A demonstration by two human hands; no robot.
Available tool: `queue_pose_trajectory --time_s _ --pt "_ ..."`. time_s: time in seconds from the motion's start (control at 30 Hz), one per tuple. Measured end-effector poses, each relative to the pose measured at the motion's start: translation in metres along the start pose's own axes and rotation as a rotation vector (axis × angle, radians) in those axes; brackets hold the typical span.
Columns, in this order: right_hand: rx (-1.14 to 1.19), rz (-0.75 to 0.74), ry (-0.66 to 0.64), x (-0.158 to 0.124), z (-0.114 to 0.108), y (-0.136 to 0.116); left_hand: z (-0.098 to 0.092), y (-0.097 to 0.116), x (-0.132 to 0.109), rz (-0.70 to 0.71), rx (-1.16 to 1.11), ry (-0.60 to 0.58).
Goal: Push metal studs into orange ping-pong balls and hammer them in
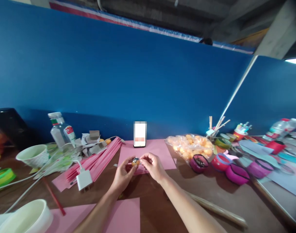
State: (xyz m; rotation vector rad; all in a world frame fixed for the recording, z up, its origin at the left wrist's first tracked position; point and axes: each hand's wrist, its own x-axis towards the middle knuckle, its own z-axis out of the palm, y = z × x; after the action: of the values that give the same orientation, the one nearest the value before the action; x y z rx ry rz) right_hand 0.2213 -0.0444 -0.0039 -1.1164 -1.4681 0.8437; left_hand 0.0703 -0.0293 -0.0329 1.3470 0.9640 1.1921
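Between the fingers of my left hand is a small orange ball with a dark, shiny patch on its upper part. My right hand is closed in a pinch right beside the ball, its fingertips at the ball's right side; what they hold, if anything, is too small to name. Both hands are above the near edge of a pink sheet. Behind them a phone with a lit screen stands upright against the blue partition.
A clear bag of orange balls lies to the right, near a purple cup of small dark pieces. Pink strips, a white charger and cables are on the left. A wooden stick lies at front right.
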Motion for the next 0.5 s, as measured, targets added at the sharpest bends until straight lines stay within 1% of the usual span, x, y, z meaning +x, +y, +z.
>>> queue_pose_trajectory --time_s 0.1,0.17,0.2,0.27,0.33,0.43,0.5 --pt "-0.090 -0.060 -0.011 0.004 -0.005 -0.006 0.000 -0.002 0.002 0.008 0.011 -0.007" --pt "-0.175 -0.105 -0.032 0.007 -0.013 -0.008 0.000 -0.003 0.002 0.014 0.021 -0.016" --pt "-0.244 -0.125 -0.042 0.009 -0.018 -0.008 0.000 -0.003 0.002 0.017 0.031 -0.020" --pt "-0.460 -0.139 -0.060 0.013 -0.032 -0.003 0.000 -0.002 0.001 0.026 0.069 -0.018" --pt "-0.753 -0.081 -0.055 0.017 -0.048 0.005 0.000 -0.001 0.000 0.038 0.110 -0.009" --pt "-0.862 -0.025 -0.027 0.021 -0.071 0.021 0.000 0.000 -0.002 0.067 0.126 0.001" --pt "-0.901 0.008 -0.021 0.022 -0.083 0.030 0.000 0.000 -0.003 0.082 0.115 -0.002"
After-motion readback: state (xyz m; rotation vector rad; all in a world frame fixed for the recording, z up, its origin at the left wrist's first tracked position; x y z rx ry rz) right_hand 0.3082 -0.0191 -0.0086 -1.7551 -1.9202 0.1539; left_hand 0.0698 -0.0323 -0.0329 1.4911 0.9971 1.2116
